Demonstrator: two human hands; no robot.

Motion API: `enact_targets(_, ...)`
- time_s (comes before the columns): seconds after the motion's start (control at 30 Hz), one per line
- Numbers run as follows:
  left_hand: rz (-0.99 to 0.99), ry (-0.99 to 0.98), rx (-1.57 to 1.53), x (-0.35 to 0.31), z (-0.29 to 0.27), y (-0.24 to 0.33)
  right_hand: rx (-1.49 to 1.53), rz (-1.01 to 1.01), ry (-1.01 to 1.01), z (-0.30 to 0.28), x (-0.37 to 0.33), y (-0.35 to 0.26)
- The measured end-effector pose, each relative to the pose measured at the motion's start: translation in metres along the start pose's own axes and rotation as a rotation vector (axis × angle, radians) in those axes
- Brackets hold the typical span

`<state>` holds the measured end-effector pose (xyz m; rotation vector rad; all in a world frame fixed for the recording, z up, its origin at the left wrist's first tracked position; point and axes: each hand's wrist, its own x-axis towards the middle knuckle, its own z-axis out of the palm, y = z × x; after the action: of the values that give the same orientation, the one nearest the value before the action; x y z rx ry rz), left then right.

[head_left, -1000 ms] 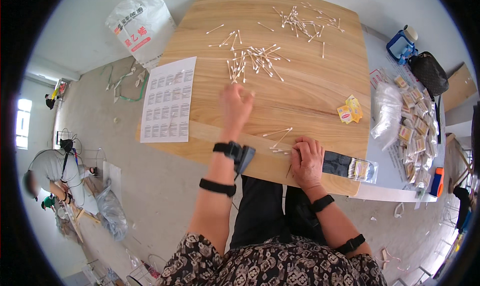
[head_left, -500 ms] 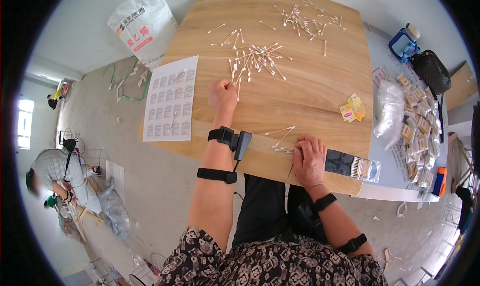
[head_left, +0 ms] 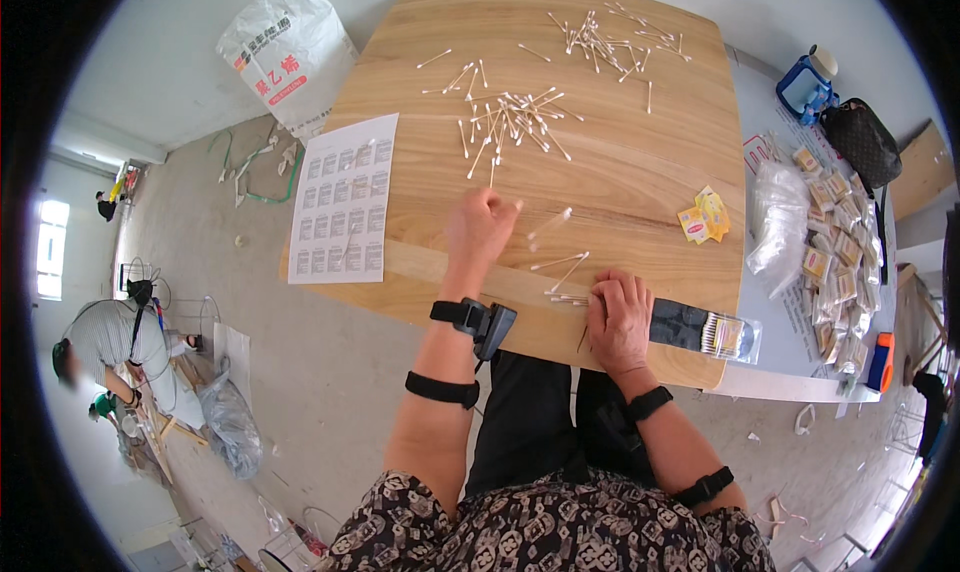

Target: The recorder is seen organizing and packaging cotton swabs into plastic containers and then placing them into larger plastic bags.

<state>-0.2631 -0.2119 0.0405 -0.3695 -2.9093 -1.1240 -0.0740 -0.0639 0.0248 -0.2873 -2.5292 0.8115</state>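
Observation:
My left hand is closed in a pinch above the near left part of the wooden table. A cotton swab sticks out beyond its fingers, toward the loose pile of cotton swabs. To the right of that hand, a blurred swab is in motion, apart from the fingers. My right hand rests at the near edge with bent fingers over several swabs, whose tips show at its left side. Two crossed swabs lie just beyond. Right of this hand is a clear pouch of swabs with a dark strip.
A printed sheet lies at the left, with yellow cards at the right. Another swab pile is at the far side. Filled packets, clear bags and a dark bag cover the side table. Another person bends at far left.
My left hand has moved right and nearer to me, away from the loose pile. A blurred swab now appears between it and the crossed swabs. My right hand has stayed in place.

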Motion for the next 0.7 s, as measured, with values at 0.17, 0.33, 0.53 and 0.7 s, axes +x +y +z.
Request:
enact_targets(0.17,0.029,0.21,0.304,0.023,0.002,-0.008,0.026,-0.01,-0.015,0.0,0.001,-0.006)
enact_targets(0.33,-0.076,-0.166,0.38,0.044,0.003,0.01,0.009,0.004,-0.005,-0.001,0.0,0.002)
enact_targets(0.53,0.057,-0.083,-0.033,0.068,0.017,-0.003,0.014,-0.009,-0.001,0.002,0.0,-0.003)
enact_targets(0.7,0.261,0.151,0.121,0.074,0.026,0.017,0.019,-0.011,0.002,0.001,0.0,0.001)
